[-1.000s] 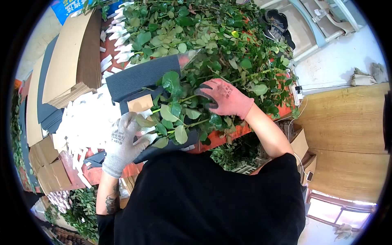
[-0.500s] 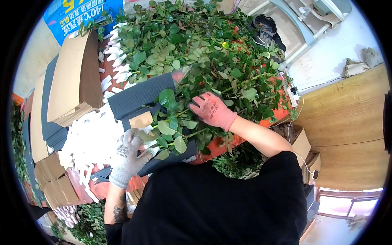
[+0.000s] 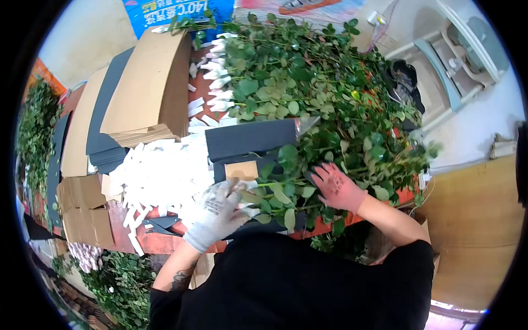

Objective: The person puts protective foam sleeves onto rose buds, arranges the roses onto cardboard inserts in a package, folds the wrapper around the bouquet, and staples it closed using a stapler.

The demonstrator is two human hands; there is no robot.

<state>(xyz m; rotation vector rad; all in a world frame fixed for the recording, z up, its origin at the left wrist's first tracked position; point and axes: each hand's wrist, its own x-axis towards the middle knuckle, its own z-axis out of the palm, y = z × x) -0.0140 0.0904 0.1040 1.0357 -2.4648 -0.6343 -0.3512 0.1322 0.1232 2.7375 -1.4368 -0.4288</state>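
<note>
My left hand (image 3: pixel 220 212), in a pale grey glove, is at the white-wrapped heads of a few leafy rose stems (image 3: pixel 283 195); what its fingers close on is partly hidden. A pink glove with dark fingertips covers my right hand (image 3: pixel 334 186), which lies over the same stems farther right, its fingers bent down among the leaves. Beneath the stems are dark corrugated sheets (image 3: pixel 250 138) and a small tan cardboard piece (image 3: pixel 241 170). Left of my left hand spreads a heap of white sleeves (image 3: pixel 165 173).
Tall stacks of tan cardboard (image 3: pixel 146 82) and dark sheets (image 3: pixel 107 121) stand at the left. Many leafy stems (image 3: pixel 308 71) cover the table's back. Dark scissors (image 3: pixel 162 224) lie near the front edge. A pale chair frame (image 3: pixel 440 71) stands at the right.
The camera view has swung, so the table appears farther right and lower. My right hand's fingers have spread a little over the stems; my left hand remains by the wrapped heads.
</note>
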